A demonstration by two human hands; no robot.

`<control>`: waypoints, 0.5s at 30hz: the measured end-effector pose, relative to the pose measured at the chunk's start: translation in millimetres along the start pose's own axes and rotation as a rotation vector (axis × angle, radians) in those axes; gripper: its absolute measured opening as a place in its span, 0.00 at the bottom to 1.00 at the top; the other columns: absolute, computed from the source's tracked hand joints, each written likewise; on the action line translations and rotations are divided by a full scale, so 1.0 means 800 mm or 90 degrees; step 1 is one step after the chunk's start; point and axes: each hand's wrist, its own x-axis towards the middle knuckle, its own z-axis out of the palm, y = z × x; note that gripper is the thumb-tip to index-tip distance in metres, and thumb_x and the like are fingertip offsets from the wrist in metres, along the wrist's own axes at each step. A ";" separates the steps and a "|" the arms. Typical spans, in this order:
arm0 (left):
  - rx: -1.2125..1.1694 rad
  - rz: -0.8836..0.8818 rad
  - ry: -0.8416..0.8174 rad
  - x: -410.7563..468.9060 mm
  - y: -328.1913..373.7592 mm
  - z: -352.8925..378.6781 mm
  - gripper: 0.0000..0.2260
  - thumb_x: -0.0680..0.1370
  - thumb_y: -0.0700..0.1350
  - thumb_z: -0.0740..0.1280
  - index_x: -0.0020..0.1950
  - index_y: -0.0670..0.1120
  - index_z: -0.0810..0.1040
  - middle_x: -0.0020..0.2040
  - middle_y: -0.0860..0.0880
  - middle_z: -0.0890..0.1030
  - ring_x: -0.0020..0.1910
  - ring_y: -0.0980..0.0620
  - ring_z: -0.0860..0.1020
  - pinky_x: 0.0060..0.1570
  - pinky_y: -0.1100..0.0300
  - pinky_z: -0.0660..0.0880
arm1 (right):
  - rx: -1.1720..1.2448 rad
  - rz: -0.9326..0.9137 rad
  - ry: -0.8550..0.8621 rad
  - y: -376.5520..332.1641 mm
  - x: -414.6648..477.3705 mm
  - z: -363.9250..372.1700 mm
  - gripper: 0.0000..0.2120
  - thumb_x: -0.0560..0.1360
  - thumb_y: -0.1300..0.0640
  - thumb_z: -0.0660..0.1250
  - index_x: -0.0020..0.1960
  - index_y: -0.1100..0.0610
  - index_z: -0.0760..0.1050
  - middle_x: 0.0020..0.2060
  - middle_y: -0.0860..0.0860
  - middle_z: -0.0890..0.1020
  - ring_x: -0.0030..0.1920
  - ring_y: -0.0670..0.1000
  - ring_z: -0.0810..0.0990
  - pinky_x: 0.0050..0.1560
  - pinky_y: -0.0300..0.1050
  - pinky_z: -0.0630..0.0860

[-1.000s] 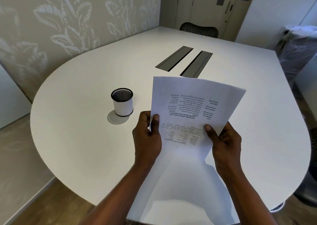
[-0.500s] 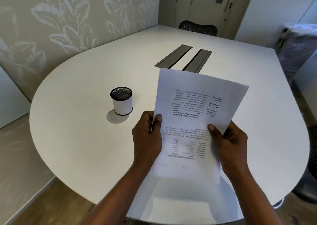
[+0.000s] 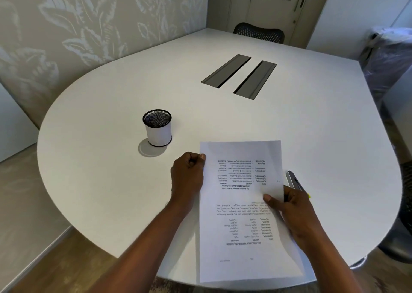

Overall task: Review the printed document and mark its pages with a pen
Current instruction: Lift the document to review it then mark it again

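Note:
A printed document [image 3: 242,203], white pages with upside-down text, lies nearly flat on the white table [image 3: 111,158] in front of me. My left hand [image 3: 188,176] pinches its upper left edge. My right hand [image 3: 292,214] grips its right edge, thumb on the page. A silver pen [image 3: 294,181] lies on the table just right of the paper, partly hidden behind my right hand; a yellow-green tip shows by the knuckles.
A white pen cup with a black mesh rim [image 3: 157,128] stands left of the document and looks empty. Two dark cable slots [image 3: 239,76] sit in the table's middle. A mesh chair [image 3: 259,32] stands at the far side, and a wrapped object [image 3: 388,54] at right.
The document was held raised and tilted toward me; both hands have lowered it onto the table. The pen beside it has come into view.

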 end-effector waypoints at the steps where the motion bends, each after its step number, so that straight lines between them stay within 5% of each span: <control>1: 0.012 0.006 0.013 0.002 -0.006 0.002 0.11 0.83 0.49 0.71 0.43 0.46 0.83 0.33 0.54 0.80 0.32 0.57 0.72 0.35 0.60 0.68 | -0.002 0.003 0.000 0.003 0.000 0.001 0.10 0.78 0.69 0.74 0.57 0.61 0.87 0.47 0.57 0.91 0.44 0.57 0.92 0.41 0.46 0.87; 8: 0.053 0.102 0.079 0.001 -0.040 0.008 0.09 0.83 0.46 0.71 0.44 0.47 0.81 0.34 0.56 0.81 0.34 0.63 0.77 0.36 0.71 0.70 | -0.043 0.013 0.020 0.006 0.002 0.002 0.06 0.77 0.64 0.77 0.54 0.58 0.87 0.47 0.55 0.92 0.46 0.56 0.91 0.43 0.46 0.85; 12: 0.049 0.114 0.106 0.004 -0.054 0.009 0.08 0.83 0.46 0.71 0.45 0.48 0.81 0.35 0.56 0.83 0.36 0.64 0.78 0.38 0.73 0.71 | -0.100 -0.010 0.105 0.000 0.012 -0.009 0.05 0.76 0.59 0.80 0.51 0.55 0.87 0.41 0.58 0.90 0.37 0.53 0.86 0.41 0.48 0.83; 15: 0.048 0.116 0.106 0.007 -0.061 0.009 0.08 0.83 0.46 0.71 0.45 0.48 0.80 0.36 0.55 0.83 0.36 0.63 0.78 0.38 0.72 0.71 | -0.197 -0.055 0.204 -0.004 0.020 -0.023 0.05 0.75 0.58 0.81 0.50 0.52 0.87 0.35 0.49 0.89 0.32 0.48 0.87 0.45 0.52 0.84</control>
